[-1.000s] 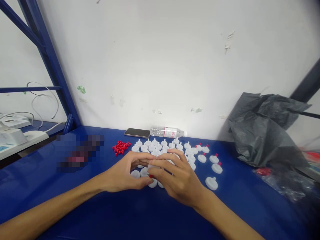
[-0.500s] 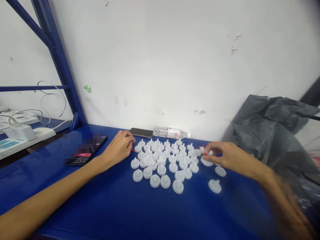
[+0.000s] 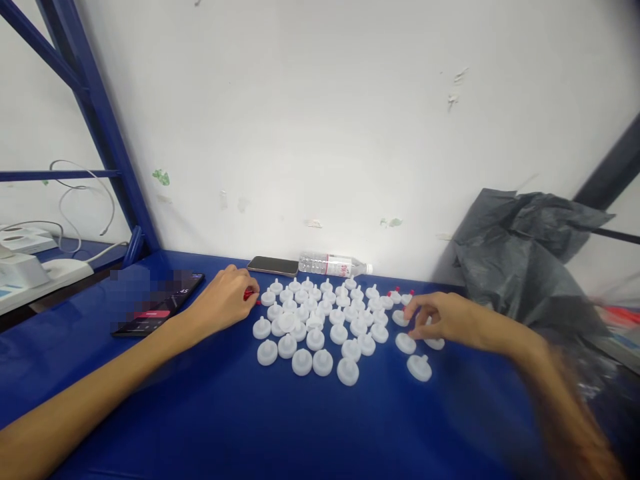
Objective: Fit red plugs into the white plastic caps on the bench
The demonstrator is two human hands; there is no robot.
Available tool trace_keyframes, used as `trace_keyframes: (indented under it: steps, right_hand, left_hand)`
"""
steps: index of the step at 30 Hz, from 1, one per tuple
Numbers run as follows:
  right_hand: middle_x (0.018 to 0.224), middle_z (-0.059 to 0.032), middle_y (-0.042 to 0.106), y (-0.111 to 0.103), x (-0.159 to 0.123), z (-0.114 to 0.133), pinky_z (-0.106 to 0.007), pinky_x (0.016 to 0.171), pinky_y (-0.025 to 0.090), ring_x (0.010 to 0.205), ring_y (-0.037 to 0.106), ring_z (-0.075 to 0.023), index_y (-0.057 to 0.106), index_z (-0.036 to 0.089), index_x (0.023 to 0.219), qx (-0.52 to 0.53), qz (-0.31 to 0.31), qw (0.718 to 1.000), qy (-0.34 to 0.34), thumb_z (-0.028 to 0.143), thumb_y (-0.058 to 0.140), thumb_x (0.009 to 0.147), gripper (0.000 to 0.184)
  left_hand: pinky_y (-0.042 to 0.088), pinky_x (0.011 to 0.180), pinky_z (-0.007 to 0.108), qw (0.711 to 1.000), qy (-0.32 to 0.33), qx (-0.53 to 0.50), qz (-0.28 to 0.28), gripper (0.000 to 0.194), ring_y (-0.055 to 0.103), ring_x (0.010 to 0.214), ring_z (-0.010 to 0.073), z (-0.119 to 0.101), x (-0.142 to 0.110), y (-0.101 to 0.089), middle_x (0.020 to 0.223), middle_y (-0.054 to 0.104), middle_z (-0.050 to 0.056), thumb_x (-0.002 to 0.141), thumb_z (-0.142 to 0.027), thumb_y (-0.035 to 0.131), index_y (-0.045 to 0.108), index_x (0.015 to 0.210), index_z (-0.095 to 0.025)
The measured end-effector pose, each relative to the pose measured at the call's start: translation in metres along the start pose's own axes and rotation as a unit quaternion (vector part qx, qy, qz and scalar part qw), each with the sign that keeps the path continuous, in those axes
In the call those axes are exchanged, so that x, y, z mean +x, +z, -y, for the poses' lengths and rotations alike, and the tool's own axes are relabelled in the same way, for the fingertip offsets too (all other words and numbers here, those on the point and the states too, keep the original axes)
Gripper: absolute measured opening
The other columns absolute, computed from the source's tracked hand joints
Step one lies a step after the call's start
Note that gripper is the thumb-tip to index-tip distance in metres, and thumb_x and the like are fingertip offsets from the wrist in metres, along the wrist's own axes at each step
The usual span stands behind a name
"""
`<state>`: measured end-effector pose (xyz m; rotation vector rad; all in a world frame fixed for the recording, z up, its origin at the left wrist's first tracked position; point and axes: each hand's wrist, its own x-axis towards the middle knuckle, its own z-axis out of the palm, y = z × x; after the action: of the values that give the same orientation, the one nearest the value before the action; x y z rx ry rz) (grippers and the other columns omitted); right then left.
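Observation:
Many white plastic discs with a short spout (image 3: 323, 362) lie spread over the blue table (image 3: 280, 427). My left hand (image 3: 225, 301) rests at the left edge of the spread, its fingers curled round small red caps (image 3: 249, 293). Another red piece (image 3: 259, 303) shows just beside the fingertips. On the right, my right hand (image 3: 443, 321) hovers low over several discs, thumb and forefinger apart. Nearest its fingertips are a disc (image 3: 399, 318) and a second disc (image 3: 405, 343). Behind them, two discs carry red tips, one of them a red-tipped disc (image 3: 395, 295).
A dark phone (image 3: 273, 266) and a clear water bottle (image 3: 335, 264) lie along the wall. Another phone (image 3: 160, 307), its screen lit, is left of my left hand. A grey plastic bag (image 3: 520, 247) hangs at the right; white power strips (image 3: 70, 275) stand far left.
My right hand has let go of a red-tipped disc, now standing at the back right, and has come slightly nearer. The left fingers have curled further over the red caps. The view has shifted slightly.

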<state>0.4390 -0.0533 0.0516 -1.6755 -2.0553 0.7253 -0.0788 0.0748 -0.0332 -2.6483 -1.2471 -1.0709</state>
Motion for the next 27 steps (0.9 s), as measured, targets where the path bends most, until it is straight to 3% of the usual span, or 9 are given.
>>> trace_keyframes:
  steps: [4,8,11,14,17,19,21,24,27]
  right_hand:
    - [0.068,-0.0021,0.086,0.001,-0.011,-0.022,-0.028,0.050,0.049,0.053,0.078,-0.0218,0.095,0.037,0.096,0.046,-0.002,0.999,-0.015,0.029,0.093,0.092,0.009]
    - [0.067,-0.0014,0.085,0.013,-0.016,-0.027,-0.027,0.041,0.037,0.047,0.076,-0.0224,0.098,0.038,0.089,0.062,0.046,0.997,0.008,0.032,0.106,0.077,0.015]
    - [0.065,-0.0024,0.085,0.018,-0.016,-0.004,-0.028,0.047,0.047,0.051,0.078,-0.0231,0.096,0.037,0.077,0.072,0.112,0.989,0.059,0.038,0.105,0.078,0.010]
    - [0.072,-0.0047,0.089,0.014,-0.014,0.023,-0.030,0.057,0.059,0.059,0.083,-0.0228,0.098,0.037,0.078,0.098,0.129,0.986,0.028,0.042,0.099,0.088,0.012]
    - [0.082,-0.0056,0.093,0.007,-0.012,0.039,-0.033,0.067,0.070,0.073,0.089,-0.0260,0.098,0.038,0.082,0.070,0.090,0.992,-0.052,0.041,0.095,0.099,0.018]
    - [0.091,-0.0059,0.095,0.008,-0.009,0.047,-0.033,0.071,0.072,0.082,0.091,-0.0264,0.097,0.037,0.088,0.042,0.041,0.992,-0.108,0.039,0.092,0.105,0.018]
    - [0.104,-0.0075,0.097,0.015,-0.005,0.054,-0.033,0.070,0.072,0.088,0.091,-0.0253,0.092,0.034,0.093,0.048,-0.018,0.987,-0.153,0.041,0.087,0.113,0.021]
    - [0.120,-0.0090,0.097,0.039,0.005,0.063,-0.034,0.069,0.073,0.092,0.091,-0.0244,0.085,0.032,0.106,0.064,-0.066,0.983,-0.158,0.043,0.074,0.122,0.023]
    - [0.106,-0.0032,0.095,0.075,0.017,0.071,-0.040,0.081,0.077,0.092,0.090,-0.0262,0.086,0.031,0.113,-0.020,-0.129,0.974,-0.185,0.037,0.080,0.118,0.010]
  left_hand:
    - [0.062,0.079,0.041,1.000,0.016,0.000,-0.001,0.012,0.077,0.080,0.0258,0.007,-0.002,0.004,0.084,0.088,0.007,0.092,-0.028,0.083,0.092,0.084,-0.031]
    - [0.058,0.070,0.038,0.998,0.047,-0.045,0.024,0.012,0.074,0.071,0.0235,0.010,-0.001,0.007,0.079,0.086,0.005,0.089,-0.029,0.084,0.091,0.081,-0.033]
    - [0.057,0.071,0.037,0.998,0.024,-0.047,0.039,0.013,0.075,0.073,0.0235,0.012,-0.001,0.009,0.078,0.085,0.005,0.090,-0.030,0.083,0.088,0.079,-0.030]
    - [0.053,0.070,0.035,0.997,0.031,-0.061,0.031,0.018,0.070,0.070,0.0205,0.007,0.000,0.005,0.072,0.078,0.003,0.093,-0.031,0.083,0.081,0.075,-0.031]
    - [0.050,0.068,0.035,0.999,-0.021,-0.010,0.022,0.019,0.071,0.071,0.0224,-0.015,0.004,-0.008,0.076,0.080,0.004,0.092,-0.027,0.080,0.075,0.075,-0.030]
    - [0.054,0.074,0.037,0.995,-0.079,0.036,0.050,0.013,0.077,0.079,0.0266,-0.034,0.006,-0.018,0.088,0.087,0.007,0.099,-0.024,0.074,0.083,0.090,-0.027]
    - [0.060,0.081,0.038,0.995,-0.080,0.039,0.050,0.016,0.080,0.085,0.0275,-0.051,0.007,-0.025,0.097,0.091,0.008,0.107,-0.024,0.070,0.086,0.101,-0.024]
    - [0.065,0.093,0.038,1.000,0.017,-0.008,0.016,0.018,0.083,0.096,0.0259,-0.066,0.004,-0.024,0.107,0.094,0.008,0.117,-0.025,0.070,0.087,0.112,-0.024]
    - [0.064,0.099,0.040,0.986,0.157,-0.045,-0.012,0.020,0.084,0.100,0.0246,-0.073,-0.002,-0.013,0.110,0.096,0.007,0.126,-0.024,0.070,0.089,0.119,-0.025]
